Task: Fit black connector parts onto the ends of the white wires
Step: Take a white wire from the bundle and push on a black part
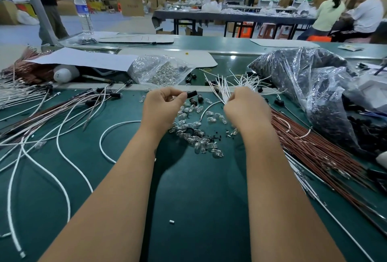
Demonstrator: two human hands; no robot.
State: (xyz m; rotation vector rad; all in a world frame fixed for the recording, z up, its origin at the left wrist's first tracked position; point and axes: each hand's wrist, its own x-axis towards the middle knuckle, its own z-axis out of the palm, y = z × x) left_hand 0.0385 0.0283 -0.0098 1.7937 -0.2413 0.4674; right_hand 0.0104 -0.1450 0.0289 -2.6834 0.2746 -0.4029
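Observation:
My left hand [162,107] pinches a small black connector [192,94] between thumb and fingers, held above the green table. My right hand [246,108] grips a bundle of white wires [225,86] whose free ends fan out upward and away from me. The two hands are a short gap apart. A few loose black connectors [196,101] lie on the table just beyond the left hand's fingertips. One white wire [117,127] loops under my left forearm.
A pile of small clear bulbs [194,134] lies between my forearms. Finished white and brown wires [41,115] spread out at left, brown wires [310,142] at right. A plastic bag of black parts [310,86] stands right, a bag of bulbs [159,71] behind. People sit at a far table.

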